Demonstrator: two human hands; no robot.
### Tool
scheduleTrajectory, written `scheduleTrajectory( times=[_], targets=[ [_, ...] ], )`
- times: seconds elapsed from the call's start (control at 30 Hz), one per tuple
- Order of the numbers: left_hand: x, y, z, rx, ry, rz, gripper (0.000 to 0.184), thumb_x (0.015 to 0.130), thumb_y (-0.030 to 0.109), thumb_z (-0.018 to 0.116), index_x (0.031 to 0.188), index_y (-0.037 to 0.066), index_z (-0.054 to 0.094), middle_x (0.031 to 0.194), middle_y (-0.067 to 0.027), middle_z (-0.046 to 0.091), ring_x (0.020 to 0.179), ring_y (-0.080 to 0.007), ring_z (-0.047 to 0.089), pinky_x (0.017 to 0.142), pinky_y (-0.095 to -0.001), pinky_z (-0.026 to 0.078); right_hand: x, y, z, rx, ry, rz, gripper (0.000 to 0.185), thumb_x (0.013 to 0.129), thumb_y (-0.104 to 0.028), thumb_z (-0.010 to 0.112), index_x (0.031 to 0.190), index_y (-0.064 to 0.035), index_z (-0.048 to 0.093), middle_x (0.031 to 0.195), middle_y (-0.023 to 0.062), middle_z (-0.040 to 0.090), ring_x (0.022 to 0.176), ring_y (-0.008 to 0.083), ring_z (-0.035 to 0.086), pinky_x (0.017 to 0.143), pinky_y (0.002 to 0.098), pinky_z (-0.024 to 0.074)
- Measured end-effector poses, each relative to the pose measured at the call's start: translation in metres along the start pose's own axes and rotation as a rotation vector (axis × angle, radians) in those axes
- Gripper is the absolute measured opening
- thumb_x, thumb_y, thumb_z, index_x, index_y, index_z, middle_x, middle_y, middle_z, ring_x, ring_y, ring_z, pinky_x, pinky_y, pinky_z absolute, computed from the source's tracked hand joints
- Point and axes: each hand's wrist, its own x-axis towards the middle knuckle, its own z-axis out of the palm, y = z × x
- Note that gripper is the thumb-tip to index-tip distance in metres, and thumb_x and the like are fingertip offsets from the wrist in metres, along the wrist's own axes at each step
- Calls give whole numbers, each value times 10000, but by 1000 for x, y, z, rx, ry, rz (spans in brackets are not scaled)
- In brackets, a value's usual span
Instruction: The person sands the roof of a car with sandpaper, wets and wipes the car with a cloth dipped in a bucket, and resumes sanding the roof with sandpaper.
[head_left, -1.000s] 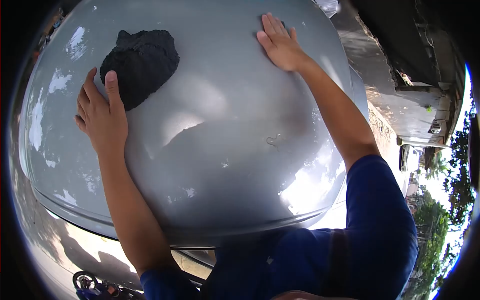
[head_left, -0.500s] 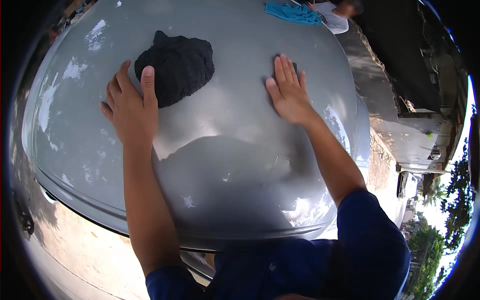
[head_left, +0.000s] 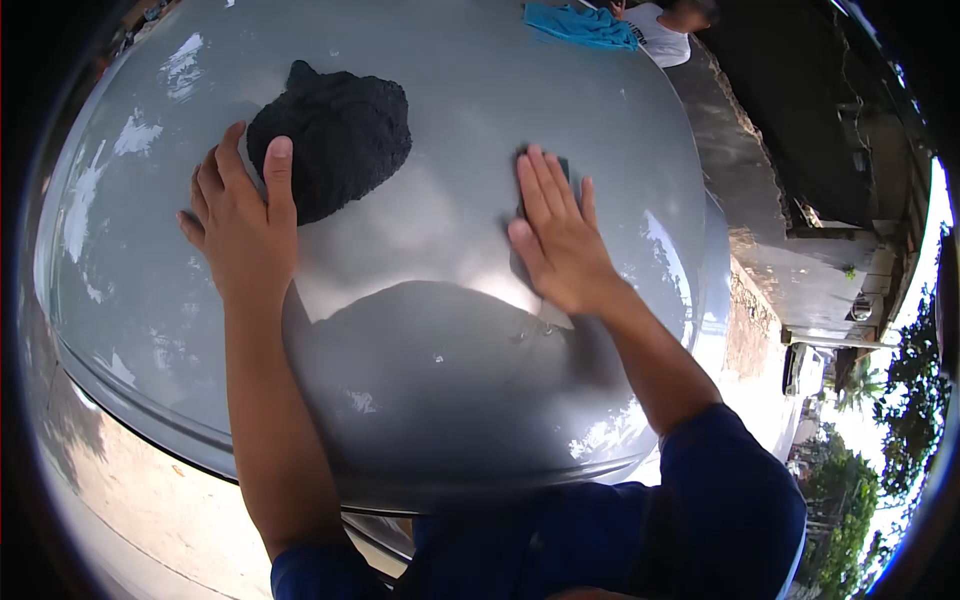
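Observation:
A large glossy grey-silver curved panel (head_left: 470,110), which looks like a vehicle's roof, spreads in front of me. My left hand (head_left: 240,215) rests on it with fingers spread, its thumb at the edge of a crumpled dark cloth (head_left: 340,140). Farther right, my right hand (head_left: 562,235) lies flat with fingers stretched over a small dark pad (head_left: 564,168). Only the pad's edges show beyond the fingers, between palm and panel.
A person (head_left: 662,35) in a white shirt is at the panel's far right edge, beside a blue cloth (head_left: 582,27). A grey wall (head_left: 735,160) runs along the right. Farther off are a parked white vehicle (head_left: 803,370) and trees.
My right hand has moved down the panel, nearer my body, with the dark pad under it. The person and blue cloth have come into view. My left hand stays beside the dark cloth.

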Motion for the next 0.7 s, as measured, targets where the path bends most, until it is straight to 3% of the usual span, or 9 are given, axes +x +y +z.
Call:
scheduleTrajectory(
  times=[0.07,0.17,0.23,0.33,0.43,0.53,0.6,0.7],
  targets=[
    [5,-2,-3,-55,5,-32,764,1079,731,269,1576,187,471,1567,-162,508,1515,-393,418,1259,-686,159,87,68,-14,19,67,194,769,1117,-516,213,1705,-25,149,1782,193,130,1658,369,63,1301,629,24],
    [5,-6,-1,-61,53,6,785,1072,746,254,1573,184,475,1564,-170,511,1505,-398,432,1259,-681,164,103,87,-12,10,67,252,771,1120,-518,221,1708,-27,133,1789,177,116,1659,354,72,1307,613,16],
    [9,-3,0,-33,62,6,799,1067,757,252,1575,180,473,1565,-178,511,1504,-400,432,1263,-668,169,15,28,4,-29,61,89,771,1124,-528,217,1709,-35,128,1795,155,107,1661,330,76,1308,617,25],
    [5,-3,1,-52,40,-8,814,1062,767,247,1576,177,471,1567,-187,509,1503,-405,432,1263,-663,172,4,23,-1,-9,15,-18,769,1127,-533,215,1709,-39,129,1796,151,105,1662,312,76,1306,625,29],
    [4,-8,-1,-98,44,-5,818,1059,772,245,1576,179,471,1572,-183,507,1508,-405,425,1262,-664,173,134,108,-16,-12,75,212,769,1128,-528,213,1710,-35,117,1794,159,107,1662,320,77,1305,625,29],
    [5,-6,-5,-91,31,-13,817,1056,775,256,1580,184,467,1576,-171,507,1516,-399,415,1262,-666,174,95,83,-13,6,72,191,773,1128,-532,217,1706,-26,131,1791,162,126,1662,320,81,1304,628,24],
    [7,-5,0,-71,31,-23,816,1053,777,272,1584,186,461,1578,-163,507,1522,-394,407,1263,-666,174,-5,32,8,-31,87,58,779,1129,-537,223,1700,-13,144,1789,160,139,1662,320,78,1306,620,11],
    [5,-1,1,-41,31,-24,813,1050,778,297,1590,191,452,1588,-156,497,1529,-391,396,1265,-665,172,-20,22,0,16,4,10,792,1123,-537,238,1700,-5,136,1789,179,121,1661,345,68,1306,610,-4]
  ],
)
